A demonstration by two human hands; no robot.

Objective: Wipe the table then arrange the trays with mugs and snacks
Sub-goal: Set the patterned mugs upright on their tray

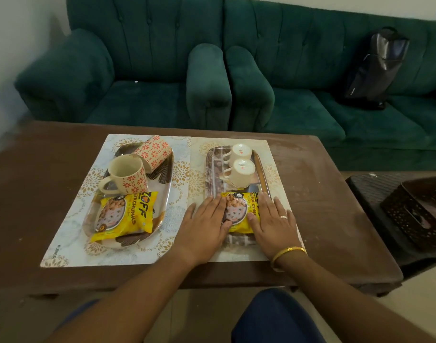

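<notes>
Two trays sit side by side on patterned placemats on the brown table (pixel 335 194). The left tray (pixel 166 194) holds two floral mugs (pixel 127 177), one lying on its side, and a yellow snack packet (pixel 124 216). The right tray (pixel 210 169) carries two white cups (pixel 241 169) turned upside down and a second yellow snack packet (pixel 239 211). My left hand (pixel 204 224) lies flat with straight fingers on that packet's left side. My right hand (pixel 273 221), wearing a ring and a gold bangle, lies flat on its right side.
A green armchair (pixel 127 70) and a green sofa (pixel 323 82) stand behind the table; a black bag (pixel 375 70) rests on the sofa. A dark perforated basket (pixel 417 206) sits on a stool at the right. My knee (pixel 273 318) is below the table's near edge.
</notes>
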